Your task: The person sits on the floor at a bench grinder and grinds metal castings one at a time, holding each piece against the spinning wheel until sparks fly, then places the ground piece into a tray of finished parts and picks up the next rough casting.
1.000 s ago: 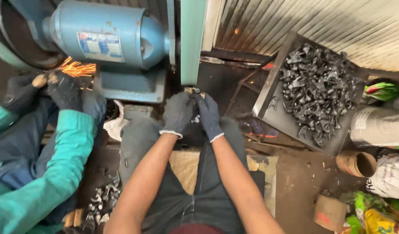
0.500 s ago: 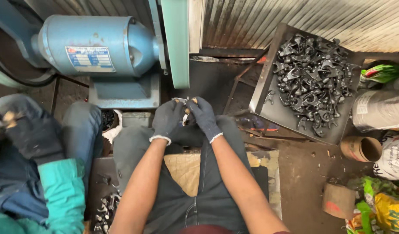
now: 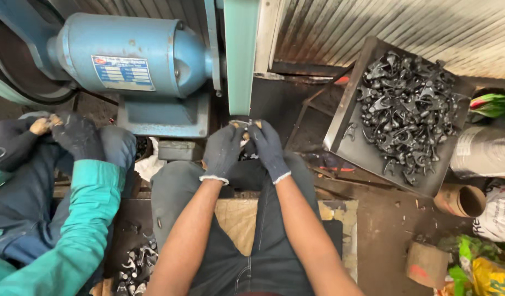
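1. Nearest the camera, two bare forearms run up from the person's lap, and a small heap of dark metal parts (image 3: 136,268) lies on the floor at near left.
2. Both hands wear dark knit gloves. The left hand (image 3: 222,153) and right hand (image 3: 269,149) meet with fingers curled tight around one small metal piece (image 3: 242,127), of which only the pale tip shows between the fingertips.
3. That piece sits just under the lower end of the green upright belt (image 3: 240,55), so the step in hand looks like grinding one part; the next move seems to call for a steady two-handed press and fingertips kept off the belt.
4. At left, a co-worker in a teal sleeve (image 3: 82,230) has two gloved hands (image 3: 60,134) close together.
5. Farther off: one blue motor (image 3: 129,55), and one tilted tray (image 3: 345,120) at right, piled with parts too many to count.
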The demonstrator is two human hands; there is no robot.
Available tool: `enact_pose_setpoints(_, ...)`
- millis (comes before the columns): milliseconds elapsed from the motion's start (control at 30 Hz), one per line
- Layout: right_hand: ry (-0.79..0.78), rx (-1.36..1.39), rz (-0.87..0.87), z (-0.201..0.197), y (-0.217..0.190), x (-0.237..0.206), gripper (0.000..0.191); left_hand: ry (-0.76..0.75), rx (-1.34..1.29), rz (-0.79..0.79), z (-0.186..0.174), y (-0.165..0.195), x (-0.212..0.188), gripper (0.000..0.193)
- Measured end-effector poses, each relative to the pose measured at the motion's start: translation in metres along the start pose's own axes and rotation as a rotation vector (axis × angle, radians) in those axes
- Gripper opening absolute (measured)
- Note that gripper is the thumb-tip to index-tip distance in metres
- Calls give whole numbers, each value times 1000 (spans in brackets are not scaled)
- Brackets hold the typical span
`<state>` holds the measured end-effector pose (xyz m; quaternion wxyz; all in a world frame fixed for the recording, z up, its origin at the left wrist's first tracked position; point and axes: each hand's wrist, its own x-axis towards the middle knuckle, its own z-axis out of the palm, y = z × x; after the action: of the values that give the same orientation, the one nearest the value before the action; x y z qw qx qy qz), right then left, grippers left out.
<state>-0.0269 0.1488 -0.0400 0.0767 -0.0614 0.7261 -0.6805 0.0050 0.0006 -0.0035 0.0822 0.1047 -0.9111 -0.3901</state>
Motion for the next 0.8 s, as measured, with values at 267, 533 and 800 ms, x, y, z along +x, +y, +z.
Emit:
enact_pose_setpoints(267, -5, 44, -3, -6, 5, 22, 17, 48, 27, -219, 28, 7, 2, 34)
enact_pose_setpoints(533, 127, 102, 100, -18, 5, 9, 20, -18, -12, -77, 24, 24, 10, 35)
enact_pose_setpoints(800, -133, -701, -86, -8, -40, -42, 52, -149, -195, -123, -35, 24, -25, 34)
